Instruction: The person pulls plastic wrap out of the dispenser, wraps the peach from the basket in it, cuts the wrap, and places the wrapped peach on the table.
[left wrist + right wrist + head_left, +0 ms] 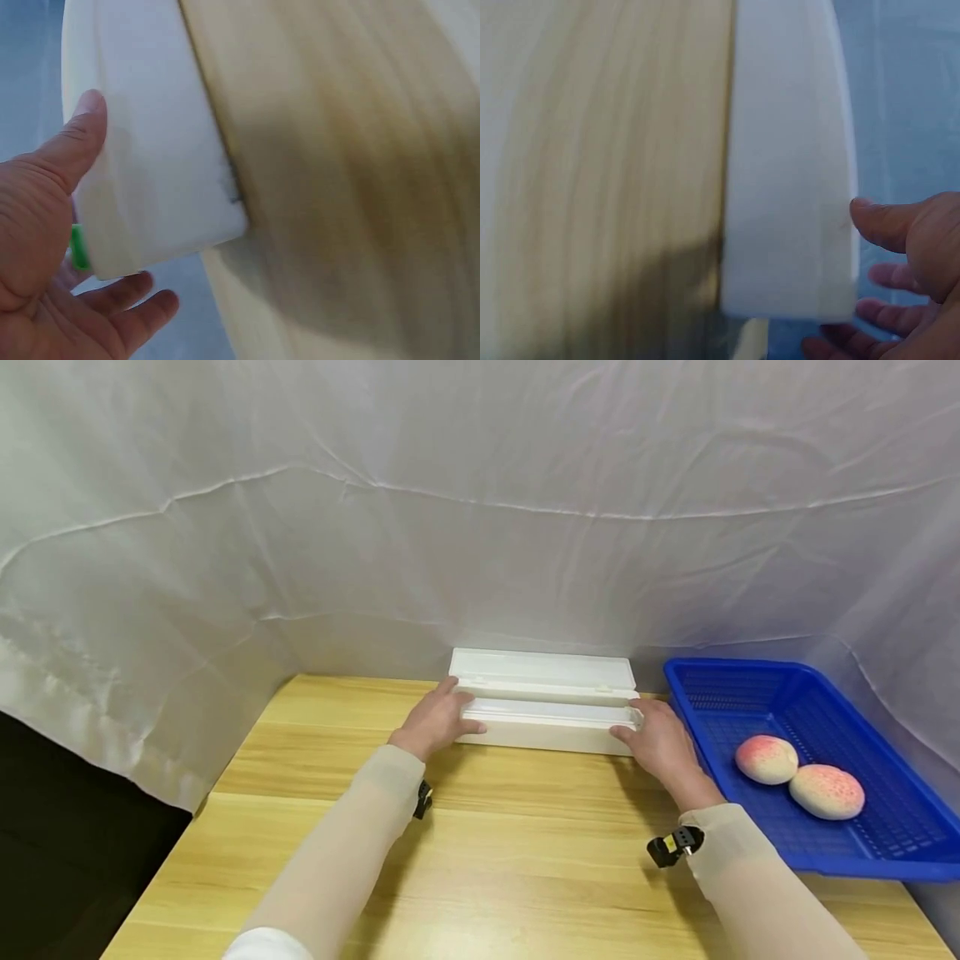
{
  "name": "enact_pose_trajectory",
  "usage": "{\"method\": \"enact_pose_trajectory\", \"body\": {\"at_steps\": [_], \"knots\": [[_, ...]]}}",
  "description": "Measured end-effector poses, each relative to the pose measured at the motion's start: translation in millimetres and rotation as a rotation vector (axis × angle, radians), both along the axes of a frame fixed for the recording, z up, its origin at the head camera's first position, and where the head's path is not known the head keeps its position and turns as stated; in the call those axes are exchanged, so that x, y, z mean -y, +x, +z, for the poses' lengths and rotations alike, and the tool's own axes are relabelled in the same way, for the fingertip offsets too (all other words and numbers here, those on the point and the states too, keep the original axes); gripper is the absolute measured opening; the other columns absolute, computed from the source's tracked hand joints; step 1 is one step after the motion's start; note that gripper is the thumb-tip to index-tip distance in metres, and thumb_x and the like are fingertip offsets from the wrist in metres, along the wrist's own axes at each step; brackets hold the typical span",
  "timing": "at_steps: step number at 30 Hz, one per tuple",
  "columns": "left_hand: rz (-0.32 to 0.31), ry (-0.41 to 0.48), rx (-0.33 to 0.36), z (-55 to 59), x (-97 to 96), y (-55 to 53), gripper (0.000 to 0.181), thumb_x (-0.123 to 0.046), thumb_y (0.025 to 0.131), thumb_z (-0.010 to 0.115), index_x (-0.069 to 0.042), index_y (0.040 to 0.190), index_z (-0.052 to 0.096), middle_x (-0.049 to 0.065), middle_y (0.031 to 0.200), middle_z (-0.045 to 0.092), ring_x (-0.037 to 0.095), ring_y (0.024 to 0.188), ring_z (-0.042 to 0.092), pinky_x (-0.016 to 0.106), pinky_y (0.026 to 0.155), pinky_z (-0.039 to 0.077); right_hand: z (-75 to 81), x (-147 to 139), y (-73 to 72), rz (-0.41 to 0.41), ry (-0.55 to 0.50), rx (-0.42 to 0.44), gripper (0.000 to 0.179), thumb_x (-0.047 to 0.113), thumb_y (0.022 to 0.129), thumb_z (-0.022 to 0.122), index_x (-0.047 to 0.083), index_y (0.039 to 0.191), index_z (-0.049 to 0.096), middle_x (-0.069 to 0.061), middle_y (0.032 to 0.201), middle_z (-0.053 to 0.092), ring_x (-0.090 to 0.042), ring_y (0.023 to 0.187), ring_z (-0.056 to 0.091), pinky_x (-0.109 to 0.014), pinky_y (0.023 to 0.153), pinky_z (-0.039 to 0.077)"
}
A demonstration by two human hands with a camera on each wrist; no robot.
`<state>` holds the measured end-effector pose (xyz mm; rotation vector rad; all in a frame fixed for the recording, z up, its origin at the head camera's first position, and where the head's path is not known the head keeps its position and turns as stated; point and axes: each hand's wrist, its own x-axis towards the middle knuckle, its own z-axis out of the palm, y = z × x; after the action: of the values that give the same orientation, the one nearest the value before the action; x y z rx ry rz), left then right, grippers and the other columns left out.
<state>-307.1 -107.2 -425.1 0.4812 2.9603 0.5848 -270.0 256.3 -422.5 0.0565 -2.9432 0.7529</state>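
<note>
A long white lidded box (pixel 543 737), a wrap-dispenser-like case, lies crosswise at the table's back edge. Its lid (pixel 543 666) stands raised against the curtain, and a pale strip shows inside the opening. My left hand (pixel 437 720) holds the left end, thumb on the front top edge and fingers round behind. At the opposite end my right hand (pixel 662 737) grips likewise, its thumb near the front corner. In the left wrist view a small green part (pixel 78 247) shows beside the box end, partly hidden by the hand. The right wrist view shows the thumb touching the box edge.
To the right stands a blue plastic basket (pixel 720 835) holding two pink-and-cream peaches (pixel 767 759), close by my right forearm. A grey curtain (pixel 480 527) hangs behind and at the sides. Wooden tabletop (pixel 510 860) stretches between my forearms.
</note>
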Motion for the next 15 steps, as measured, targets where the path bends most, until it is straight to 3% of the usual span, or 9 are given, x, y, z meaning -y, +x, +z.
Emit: {"method": "enact_pose_trajectory", "body": {"at_steps": [7, 15], "knots": [[-0.005, -0.045, 0.071, 16.7, -4.6, -8.0, 0.070, -0.045, 0.094, 0.079, -0.010, 0.151, 0.058, 0.017, 0.171, 0.031, 0.035, 0.157, 0.033, 0.048, 0.123, 0.039, 18.2, 5.8, -8.9, -0.058, 0.011, 0.025, 0.055, 0.024, 0.105, 0.058, -0.003, 0.152, 0.050, -0.034, 0.153, 0.047, -0.055, 0.141, 0.042, -0.071, 0.111, 0.038], [0.029, -0.043, 0.129, 22.8, -6.7, -9.1, 0.069, -0.043, 0.094, 0.080, -0.013, 0.152, 0.057, 0.015, 0.174, 0.024, 0.038, 0.154, 0.039, 0.050, 0.121, 0.041, 10.8, 13.2, -22.5, -0.037, 0.079, -0.030, 0.040, 0.013, 0.100, 0.063, 0.002, 0.138, 0.066, -0.032, 0.138, 0.058, -0.052, 0.130, 0.054, -0.066, 0.107, 0.045]]}}
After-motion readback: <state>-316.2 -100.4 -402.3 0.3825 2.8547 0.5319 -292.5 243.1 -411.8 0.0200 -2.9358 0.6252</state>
